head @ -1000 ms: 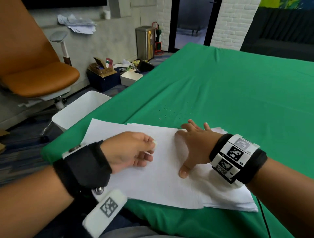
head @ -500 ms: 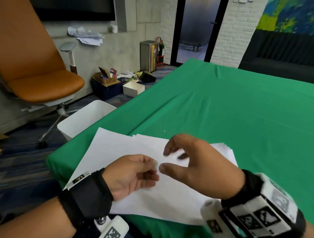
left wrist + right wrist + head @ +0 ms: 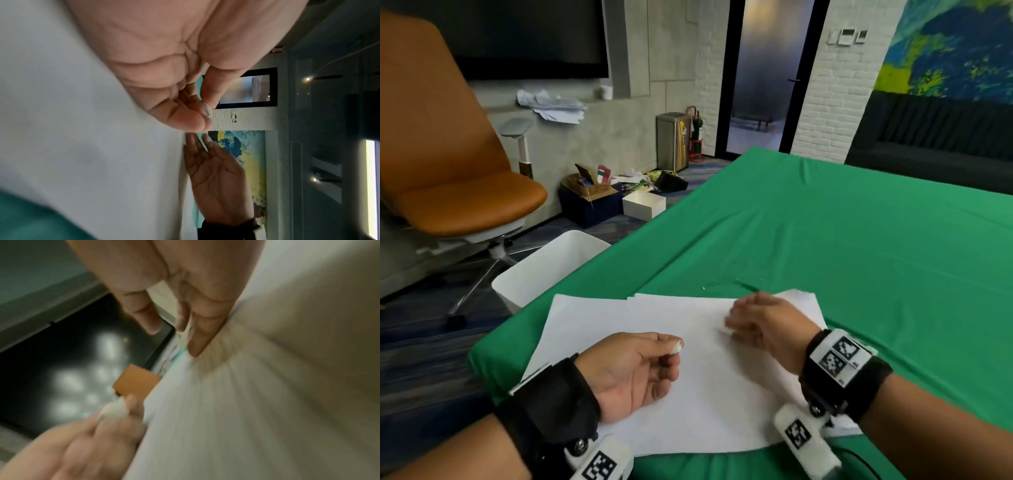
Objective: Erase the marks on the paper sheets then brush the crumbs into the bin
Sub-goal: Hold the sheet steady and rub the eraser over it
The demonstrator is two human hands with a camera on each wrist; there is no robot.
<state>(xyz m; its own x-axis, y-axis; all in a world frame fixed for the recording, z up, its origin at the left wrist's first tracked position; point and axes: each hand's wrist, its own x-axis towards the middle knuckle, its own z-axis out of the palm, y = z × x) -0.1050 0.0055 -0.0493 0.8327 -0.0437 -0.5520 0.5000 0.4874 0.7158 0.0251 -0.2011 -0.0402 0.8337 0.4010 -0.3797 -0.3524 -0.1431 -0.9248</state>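
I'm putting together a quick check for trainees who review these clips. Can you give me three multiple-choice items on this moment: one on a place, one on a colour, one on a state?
1. Where is the white bin?
A. on the table
B. on the floor beside the table's left edge
C. on the orange chair

2. What colour is the tablecloth?
A. green
B. blue
C. grey

3. What is the left hand doing?
A. lying flat on the paper
B. gripping the bin's rim
C. pinching a small white eraser at its fingertips

Answers:
1 B, the head view shows the bin below the cloth's edge, on the carpet.
2 A, the cloth is green all round the paper sheets.
3 C, the eraser sits between thumb and fingers, while the right hand is on the paper with fingers extended.
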